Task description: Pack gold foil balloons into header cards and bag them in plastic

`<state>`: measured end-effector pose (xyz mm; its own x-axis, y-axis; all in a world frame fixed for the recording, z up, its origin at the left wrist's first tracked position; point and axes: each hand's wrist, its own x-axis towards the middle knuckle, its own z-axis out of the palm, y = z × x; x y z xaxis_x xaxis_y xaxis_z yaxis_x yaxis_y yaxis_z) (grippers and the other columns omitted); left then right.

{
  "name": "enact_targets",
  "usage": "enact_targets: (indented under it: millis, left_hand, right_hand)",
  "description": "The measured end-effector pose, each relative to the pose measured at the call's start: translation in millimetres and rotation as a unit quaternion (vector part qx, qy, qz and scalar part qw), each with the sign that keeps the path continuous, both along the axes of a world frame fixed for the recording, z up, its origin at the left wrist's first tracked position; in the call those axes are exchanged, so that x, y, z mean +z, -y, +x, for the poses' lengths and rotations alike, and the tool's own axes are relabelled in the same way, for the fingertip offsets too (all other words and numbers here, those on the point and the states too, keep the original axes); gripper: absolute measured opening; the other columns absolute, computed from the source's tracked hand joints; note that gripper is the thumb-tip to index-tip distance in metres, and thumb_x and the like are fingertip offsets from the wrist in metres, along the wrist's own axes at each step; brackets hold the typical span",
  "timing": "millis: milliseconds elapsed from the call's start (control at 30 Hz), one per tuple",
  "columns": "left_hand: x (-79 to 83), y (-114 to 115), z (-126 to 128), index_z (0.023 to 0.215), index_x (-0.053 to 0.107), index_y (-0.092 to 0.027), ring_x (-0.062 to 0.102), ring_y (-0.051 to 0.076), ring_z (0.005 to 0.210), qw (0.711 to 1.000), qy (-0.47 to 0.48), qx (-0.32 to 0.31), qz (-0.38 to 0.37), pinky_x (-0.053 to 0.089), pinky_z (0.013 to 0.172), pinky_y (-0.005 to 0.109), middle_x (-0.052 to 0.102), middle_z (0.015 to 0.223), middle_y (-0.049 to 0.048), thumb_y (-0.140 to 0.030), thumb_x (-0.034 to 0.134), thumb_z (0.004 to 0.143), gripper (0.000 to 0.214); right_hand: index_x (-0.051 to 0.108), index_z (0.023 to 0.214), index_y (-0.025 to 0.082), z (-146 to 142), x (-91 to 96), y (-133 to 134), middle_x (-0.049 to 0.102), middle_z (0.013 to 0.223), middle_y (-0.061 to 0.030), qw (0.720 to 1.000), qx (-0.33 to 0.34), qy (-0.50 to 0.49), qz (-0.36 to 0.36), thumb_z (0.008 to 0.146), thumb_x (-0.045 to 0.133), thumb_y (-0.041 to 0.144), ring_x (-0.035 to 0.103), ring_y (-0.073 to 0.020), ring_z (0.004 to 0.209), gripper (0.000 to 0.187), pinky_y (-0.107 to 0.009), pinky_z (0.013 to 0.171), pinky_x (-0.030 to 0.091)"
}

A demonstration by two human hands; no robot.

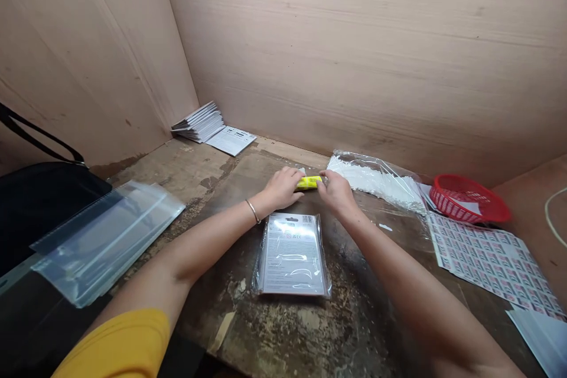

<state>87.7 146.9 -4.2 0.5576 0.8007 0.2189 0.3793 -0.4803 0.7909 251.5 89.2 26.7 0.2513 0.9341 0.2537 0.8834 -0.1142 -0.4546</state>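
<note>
Yellow item (309, 182) half hidden between the left hand (282, 188) and the right hand (336, 193), its ends covered by fingers, its kind impossible to tell. Print on the card in a plastic sleeve (292, 254) too small to read and partly lost under glare. Tiny pictures on the sheet of stickers (487, 263) too small to make out. Black bag (44, 218) cut off by the left edge, yellow shirt sleeve (119, 342) by the near edge, white paper (538, 339) by the right and near edges. Inside of the red basket (465, 198) partly hidden by its rim.
</note>
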Motion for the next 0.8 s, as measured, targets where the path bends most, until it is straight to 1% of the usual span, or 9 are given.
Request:
enact_targets:
  millis: [100, 200, 267, 333, 433, 500, 667, 733, 800]
  left_hand:
    - [-6.9, -14, 13, 0.113, 0.064, -0.021, 0.049, 0.03, 0.125, 0.998, -0.005, -0.052, -0.026, 0.03, 0.112, 0.043, 0.063, 0.121, 0.0087, -0.009, 0.078, 0.059, 0.057]
    - [-11.7, -34, 29, 0.113, 0.063, -0.018, 0.056, 0.028, 0.115, 0.995, 0.013, -0.053, -0.085, 0.039, 0.104, 0.039, 0.066, 0.115, 0.0097, -0.017, 0.074, 0.069, 0.045]
    - [-11.6, -47, 36, 0.112, 0.062, -0.015, 0.063, 0.026, 0.102, 0.988, 0.03, -0.052, -0.144, 0.048, 0.092, 0.037, 0.068, 0.107, 0.0112, -0.027, 0.068, 0.079, 0.036]
    - [-8.8, -57, 38, 0.106, 0.063, -0.012, 0.067, 0.024, 0.088, 0.974, 0.047, -0.072, -0.209, 0.053, 0.08, 0.035, 0.07, 0.097, 0.0124, -0.034, 0.061, 0.085, 0.031]
    - [-2.7, -61, 37, 0.095, 0.065, -0.01, 0.068, 0.021, 0.078, 0.949, 0.072, -0.118, -0.284, 0.054, 0.073, 0.033, 0.071, 0.089, 0.0135, -0.039, 0.061, 0.085, 0.031]
    - [-0.4, -59, 35, 0.091, 0.066, -0.01, 0.067, 0.02, 0.075, 0.938, 0.087, -0.13, -0.309, 0.053, 0.071, 0.032, 0.071, 0.087, 0.013, -0.042, 0.064, 0.084, 0.033]
    - [-4.4, -55, 36, 0.091, 0.064, -0.009, 0.065, 0.018, 0.07, 0.942, 0.097, -0.102, -0.305, 0.052, 0.07, 0.032, 0.07, 0.083, 0.0111, -0.042, 0.067, 0.081, 0.035]
    - [-6.1, -54, 35, 0.096, 0.063, -0.009, 0.065, 0.02, 0.077, 0.952, 0.094, -0.072, -0.281, 0.052, 0.075, 0.034, 0.069, 0.089, 0.0118, -0.037, 0.069, 0.08, 0.034]
    - [-5.8, -50, 32, 0.107, 0.061, -0.01, 0.063, 0.025, 0.095, 0.966, 0.095, -0.028, -0.24, 0.049, 0.087, 0.038, 0.067, 0.104, 0.0135, -0.031, 0.072, 0.076, 0.039]
  right_hand:
    - [0.066, 0.11, 0.015, 2, -1.1, 6, 0.071, 0.107, -0.0124, 1.0, 0.011, -0.018, 0.014, 0.079, 0.055, 0.019, 0.066, -0.026, 0.096, 0.033, -0.039, 0.091, 0.048]
    - [0.064, 0.112, 0.016, 11, -2.7, 12, 0.071, 0.104, -0.011, 0.998, 0.011, -0.052, 0.023, 0.077, 0.057, 0.021, 0.066, -0.023, 0.081, 0.036, -0.04, 0.084, 0.05]
    - [0.064, 0.109, 0.018, 18, -4.7, 15, 0.072, 0.104, -0.0099, 0.996, 0.012, -0.081, 0.03, 0.077, 0.057, 0.023, 0.065, -0.0207, 0.075, 0.034, -0.039, 0.081, 0.051]
    - [0.065, 0.101, 0.019, 24, -7.8, 16, 0.072, 0.1, -0.0088, 0.993, 0.014, -0.114, 0.035, 0.076, 0.058, 0.025, 0.065, -0.0198, 0.075, 0.026, -0.038, 0.079, 0.051]
    - [0.065, 0.092, 0.018, 29, -15.6, 11, 0.072, 0.091, -0.0073, 0.984, 0.009, -0.173, 0.039, 0.075, 0.06, 0.029, 0.066, -0.0201, 0.078, 0.021, -0.037, 0.079, 0.051]
    - [0.063, 0.09, 0.018, 29, -22.3, 5, 0.072, 0.088, -0.0068, 0.975, -0.001, -0.217, 0.04, 0.074, 0.062, 0.032, 0.066, -0.0201, 0.079, 0.021, -0.037, 0.078, 0.052]
    - [0.057, 0.082, 0.019, 22, -35.4, -8, 0.068, 0.069, -0.001, 0.944, -0.022, -0.329, 0.022, 0.066, 0.069, 0.038, 0.063, -0.0169, 0.065, 0.028, -0.031, 0.064, 0.052]
    - [0.055, 0.079, 0.02, 18, -37.1, -10, 0.066, 0.063, 0.0018, 0.931, -0.027, -0.364, 0.016, 0.062, 0.071, 0.036, 0.06, -0.0152, 0.058, 0.028, -0.028, 0.058, 0.05]
    - [0.055, 0.072, 0.021, 14, -37.5, -11, 0.064, 0.059, 0.0026, 0.919, -0.031, -0.393, 0.006, 0.059, 0.072, 0.035, 0.058, -0.0142, 0.053, 0.026, -0.027, 0.053, 0.047]
